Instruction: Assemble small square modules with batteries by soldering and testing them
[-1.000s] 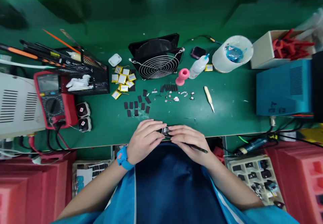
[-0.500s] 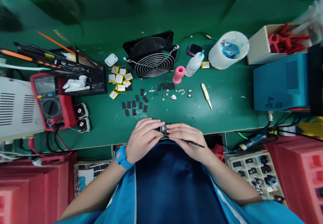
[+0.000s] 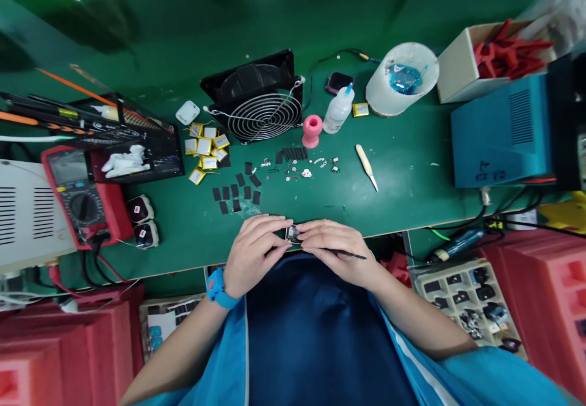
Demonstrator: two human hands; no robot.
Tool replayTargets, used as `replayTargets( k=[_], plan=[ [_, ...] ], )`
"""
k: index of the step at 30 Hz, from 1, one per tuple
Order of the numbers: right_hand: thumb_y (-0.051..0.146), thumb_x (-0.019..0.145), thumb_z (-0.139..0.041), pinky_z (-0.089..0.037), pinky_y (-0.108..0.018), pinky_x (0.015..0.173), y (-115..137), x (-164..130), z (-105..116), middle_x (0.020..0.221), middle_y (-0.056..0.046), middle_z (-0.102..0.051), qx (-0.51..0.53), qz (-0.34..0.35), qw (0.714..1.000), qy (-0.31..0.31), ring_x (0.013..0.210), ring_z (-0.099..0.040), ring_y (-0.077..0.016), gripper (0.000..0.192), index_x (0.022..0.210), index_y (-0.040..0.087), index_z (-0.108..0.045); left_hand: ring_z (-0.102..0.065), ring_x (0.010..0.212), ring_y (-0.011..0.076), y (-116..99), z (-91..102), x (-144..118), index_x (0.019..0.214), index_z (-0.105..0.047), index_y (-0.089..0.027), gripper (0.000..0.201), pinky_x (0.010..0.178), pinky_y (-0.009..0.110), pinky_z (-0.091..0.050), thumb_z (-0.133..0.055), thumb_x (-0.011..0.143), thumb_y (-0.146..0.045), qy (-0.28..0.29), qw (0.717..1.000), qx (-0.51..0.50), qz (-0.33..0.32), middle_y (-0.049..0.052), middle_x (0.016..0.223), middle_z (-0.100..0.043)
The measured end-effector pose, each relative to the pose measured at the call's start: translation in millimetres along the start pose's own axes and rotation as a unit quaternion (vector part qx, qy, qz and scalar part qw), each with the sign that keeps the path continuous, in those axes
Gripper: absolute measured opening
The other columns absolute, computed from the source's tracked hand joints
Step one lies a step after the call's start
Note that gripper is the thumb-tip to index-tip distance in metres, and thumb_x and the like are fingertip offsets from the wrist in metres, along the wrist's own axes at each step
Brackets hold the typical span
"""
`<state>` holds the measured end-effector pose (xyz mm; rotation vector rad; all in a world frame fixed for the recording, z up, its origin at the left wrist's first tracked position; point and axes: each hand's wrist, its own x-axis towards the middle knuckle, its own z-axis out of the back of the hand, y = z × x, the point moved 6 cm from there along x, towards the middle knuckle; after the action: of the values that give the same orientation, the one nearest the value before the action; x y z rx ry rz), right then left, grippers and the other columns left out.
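At the front edge of the bench, my left hand (image 3: pixel 260 244) pinches a small open device casing (image 3: pixel 292 233) between thumb and fingertips. It looks like a watch case with silvery parts inside. My right hand (image 3: pixel 339 250) touches the casing's right side with its fingertips. A slim black tool, perhaps tweezers (image 3: pixel 350 253), lies in that hand, its back end sticking out to the right and its tip hidden by fingers. Beyond the hands lie black rectangular pads (image 3: pixel 234 191), small loose parts (image 3: pixel 306 173) and a knife with a pale handle (image 3: pixel 366 165).
Yellow-edged battery cells (image 3: pixel 204 146) lie before a black fan (image 3: pixel 263 104). A pink stand (image 3: pixel 312 131), a bottle (image 3: pixel 339 110) and a white tub (image 3: pixel 398 97) stand right of it. A red multimeter (image 3: pixel 85 201) is left, a blue machine (image 3: pixel 501 134) right.
The whole view has shifted and turned slightly, so bench items appear further left. Both hands keep hold of the casing and tool; slightly more of the casing's inside shows between the fingers.
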<state>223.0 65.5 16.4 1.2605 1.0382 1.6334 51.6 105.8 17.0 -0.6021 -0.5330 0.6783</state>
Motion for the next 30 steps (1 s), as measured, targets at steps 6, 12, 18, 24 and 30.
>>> replayTargets(
  k=[6, 12, 18, 24, 30],
  plan=[
    [0.012, 0.093, -0.07, -0.065, -0.042, 0.09, -5.2, -0.6, 16.9, 0.098, -0.007, -0.081, 0.052, -0.071, 0.994, -0.057, 0.1, -0.077, -0.0229, 0.016, 0.103, 0.022, -0.078, -0.071, 0.11, 0.0209, -0.9, -0.3, 1.3, 0.084, -0.06, -0.021, 0.015, 0.101, 0.042, -0.054, -0.07, 0.094, -0.017, 0.001, 1.0, -0.001, 0.011, 0.006, 0.115, -0.077],
    [0.014, 0.089, -0.074, -0.064, -0.038, 0.087, -17.7, -13.9, 60.6, 0.096, -0.004, -0.082, 0.028, -0.166, 0.975, -0.147, 0.094, -0.078, -0.0216, 0.012, 0.092, 0.025, -0.079, -0.068, 0.116, 0.0242, 0.8, -0.3, -0.7, 0.083, -0.059, -0.021, 0.015, 0.093, 0.041, -0.055, -0.07, 0.093, -0.018, -0.018, 1.0, 0.007, 0.024, 0.007, 0.113, -0.074],
    [0.017, 0.089, -0.075, -0.065, -0.042, 0.088, -15.4, -10.7, 48.5, 0.094, -0.004, -0.082, 0.047, -0.169, 0.978, -0.116, 0.095, -0.079, -0.0236, 0.009, 0.091, 0.025, -0.079, -0.066, 0.122, 0.0256, -0.5, -2.2, -3.8, 0.099, -0.067, -0.021, 0.007, 0.099, 0.043, -0.054, -0.07, 0.094, -0.018, -0.025, 0.999, 0.013, -0.017, 0.006, 0.122, -0.075],
    [0.011, 0.091, -0.071, -0.064, -0.044, 0.092, -3.8, -2.3, 9.1, 0.095, -0.005, -0.081, 0.013, -0.103, 0.994, -0.028, 0.106, -0.077, -0.0254, 0.017, 0.097, 0.024, -0.079, -0.069, 0.115, 0.025, -4.1, -2.2, -6.8, 0.093, -0.071, -0.02, 0.005, 0.096, 0.043, -0.056, -0.067, 0.096, -0.017, -0.046, 0.997, 0.035, -0.049, 0.006, 0.119, -0.076],
    [0.005, 0.09, -0.069, -0.064, -0.046, 0.095, 6.9, -12.8, -3.7, 0.105, -0.008, -0.081, -0.086, -0.018, 0.995, -0.04, 0.113, -0.075, -0.0265, 0.028, 0.109, 0.023, -0.077, -0.069, 0.115, 0.0241, -4.2, -3.2, -8.9, 0.093, -0.072, -0.02, 0.007, 0.096, 0.042, -0.056, -0.066, 0.097, -0.018, -0.05, 0.997, 0.048, -0.046, 0.006, 0.118, -0.076]
  ],
)
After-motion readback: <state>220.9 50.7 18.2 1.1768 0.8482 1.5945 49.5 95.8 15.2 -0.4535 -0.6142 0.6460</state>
